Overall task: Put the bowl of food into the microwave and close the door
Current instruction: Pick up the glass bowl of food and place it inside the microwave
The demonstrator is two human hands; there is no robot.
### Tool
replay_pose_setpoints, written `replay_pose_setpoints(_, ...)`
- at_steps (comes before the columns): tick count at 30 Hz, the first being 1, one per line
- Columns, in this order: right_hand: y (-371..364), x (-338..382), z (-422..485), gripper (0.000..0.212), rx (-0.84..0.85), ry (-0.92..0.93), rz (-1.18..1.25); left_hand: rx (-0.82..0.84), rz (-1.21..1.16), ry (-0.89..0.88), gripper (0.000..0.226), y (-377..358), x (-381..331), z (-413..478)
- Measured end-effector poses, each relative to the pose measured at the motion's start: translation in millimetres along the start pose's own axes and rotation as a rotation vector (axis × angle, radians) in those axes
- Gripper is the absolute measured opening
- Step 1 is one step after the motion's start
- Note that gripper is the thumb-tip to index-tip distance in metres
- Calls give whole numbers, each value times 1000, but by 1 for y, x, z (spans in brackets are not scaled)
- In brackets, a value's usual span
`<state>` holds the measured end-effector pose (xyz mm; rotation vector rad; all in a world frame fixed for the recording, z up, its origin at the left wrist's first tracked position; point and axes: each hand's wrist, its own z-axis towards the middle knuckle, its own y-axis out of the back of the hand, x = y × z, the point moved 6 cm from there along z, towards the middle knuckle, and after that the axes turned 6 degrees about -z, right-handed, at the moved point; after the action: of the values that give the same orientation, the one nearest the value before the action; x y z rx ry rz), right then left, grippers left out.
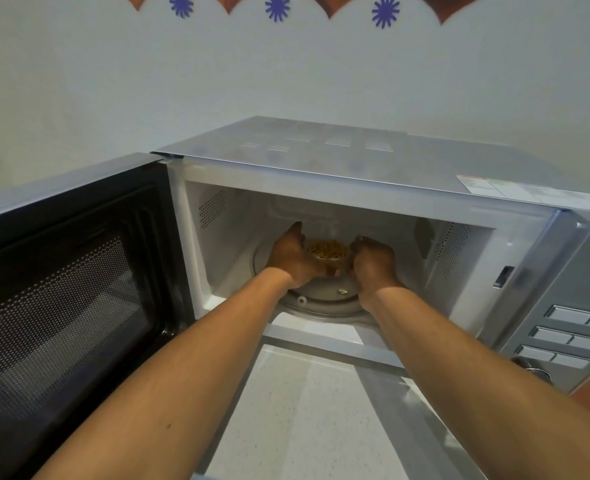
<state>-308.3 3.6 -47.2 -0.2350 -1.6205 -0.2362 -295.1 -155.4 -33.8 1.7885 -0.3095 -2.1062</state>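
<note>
Both bare arms reach into the open microwave [355, 174]. The small clear bowl [326, 255] of yellowish food sits between the two hands, over the glass turntable [324, 299], about mid-cavity. The left hand [291, 256] cups the bowl's left side with fingers wrapped round it, thumb pointing toward the back wall. The right hand [373, 259] curls against the bowl's right side, fingers bent inward at the rim. So both hands grip the bowl (whether its base touches the turntable cannot be told; the hands cover its lower part). The food is too small and blurred to name. The door [68, 292] stands swung wide open on the left, with its perforated inner window facing the camera and its lower edge cut off by the frame. The control panel [570, 327] on the right is partly cropped, and a knob [537, 370] is half hidden behind the right forearm. White counter [307, 410] lies below.
</note>
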Motion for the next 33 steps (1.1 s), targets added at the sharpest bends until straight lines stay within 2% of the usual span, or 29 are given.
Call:
replay_pose_setpoints(9,-1,4,-6,25,46,-49,-76,-23,-27,4,110,-4,-1,-1)
replay_pose_setpoints(12,0,6,-8,24,72,-24,-81,-57,-11,18,111,-1,-6,-6)
replay_pose_setpoints(15,7,15,-14,16,26,67,-139,-133,33,-23,113,2,-15,-20)
replay_pose_setpoints(17,11,19,-22,25,-7,133,-234,-185,67,-37,101,1,-15,-42)
replay_pose_setpoints(19,18,18,-39,37,-52,160,-283,-246,91,-43,71,-1,-11,-72)
replay_pose_setpoints(22,28,16,-75,28,-33,296,-221,-324,231,-161,52,-6,-13,-109)
replay_pose_setpoints(23,31,15,-86,28,-19,344,-216,-317,263,-187,54,-9,-13,-118)
replay_pose_setpoints(27,44,7,-130,33,39,507,-318,-227,284,-159,84,-27,0,-152)
replay_pose_setpoints(33,90,-25,-184,37,107,597,-548,-86,333,-211,80,-33,15,-202)
